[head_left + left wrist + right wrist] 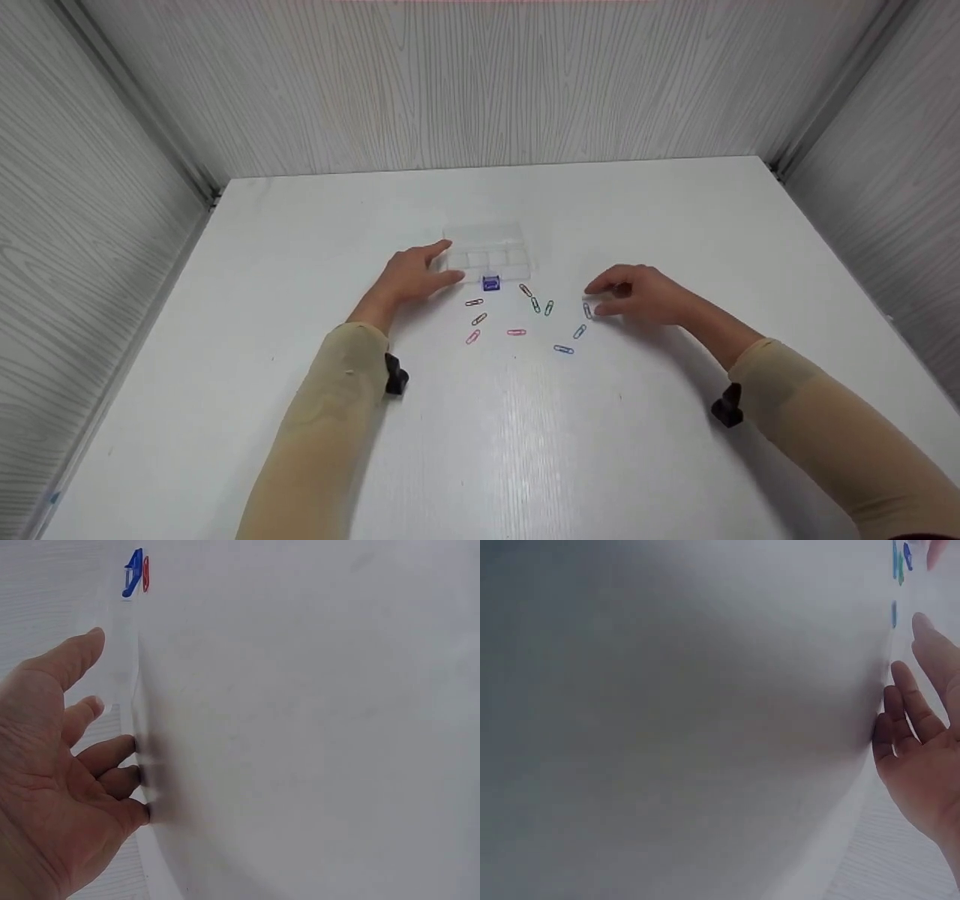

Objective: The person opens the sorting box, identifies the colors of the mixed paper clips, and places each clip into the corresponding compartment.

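Seen from above, two bare hands work over a white desk point(480, 442). A clear plastic box point(516, 272) with small compartments stands near the middle of the desk, a blue clasp point(491, 283) at its near edge. Ten small paper clips point(517, 332), in reds, pinks, greens, blues and a brownish orange, lie scattered in front of the box and to its right.

The left hand point(409, 276) is at the box's left side, thumb and forefinger spread wide along it; whether it presses the plastic is hard to tell. The right hand point(645, 294) is low over the desk, its thumb and forefinger parted by a modest gap beside a bluish clip point(587, 310), the rightmost of the ten. The thumb is very close to this clip, and contact cannot be made out. Neither hand appears to grip anything.

The step in hand seems to be reaching for that clip while the box is steadied. The next move would call for a fine, flat pinch, with fingertips right at the desk, since the wire lies so low.
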`<action>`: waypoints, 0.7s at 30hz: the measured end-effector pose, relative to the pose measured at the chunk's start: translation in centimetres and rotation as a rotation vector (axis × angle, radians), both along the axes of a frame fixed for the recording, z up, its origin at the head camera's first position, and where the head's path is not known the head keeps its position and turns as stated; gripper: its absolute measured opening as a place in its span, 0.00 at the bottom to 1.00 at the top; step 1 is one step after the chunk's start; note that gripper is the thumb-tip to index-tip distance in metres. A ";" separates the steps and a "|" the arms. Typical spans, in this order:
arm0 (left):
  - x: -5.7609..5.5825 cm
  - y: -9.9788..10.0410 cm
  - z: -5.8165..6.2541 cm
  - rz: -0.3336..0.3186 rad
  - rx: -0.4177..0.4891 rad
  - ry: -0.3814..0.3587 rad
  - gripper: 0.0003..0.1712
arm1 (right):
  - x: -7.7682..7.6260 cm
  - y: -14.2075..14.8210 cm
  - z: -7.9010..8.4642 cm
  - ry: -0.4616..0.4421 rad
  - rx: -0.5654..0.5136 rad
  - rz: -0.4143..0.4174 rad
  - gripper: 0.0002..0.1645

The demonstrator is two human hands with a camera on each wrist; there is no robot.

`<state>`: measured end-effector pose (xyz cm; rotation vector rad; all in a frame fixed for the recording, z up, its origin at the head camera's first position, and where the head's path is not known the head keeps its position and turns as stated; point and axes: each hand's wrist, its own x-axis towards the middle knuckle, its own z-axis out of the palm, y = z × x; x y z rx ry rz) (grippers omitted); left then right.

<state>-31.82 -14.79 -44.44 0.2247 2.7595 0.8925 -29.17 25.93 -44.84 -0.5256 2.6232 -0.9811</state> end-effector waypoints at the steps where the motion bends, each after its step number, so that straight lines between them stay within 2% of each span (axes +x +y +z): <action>1: 0.0 0.0 0.0 -0.001 0.000 0.000 0.46 | 0.0 0.0 -0.1 -0.006 0.002 0.000 0.22; 10: 0.0 -0.2 -0.3 0.002 0.006 0.000 0.46 | -0.4 -0.4 -0.8 -0.053 -0.037 0.020 0.18; 21: -0.2 -0.3 -0.4 -0.015 -0.012 0.001 0.46 | -0.4 -0.7 -1.2 -0.043 -0.022 0.026 0.10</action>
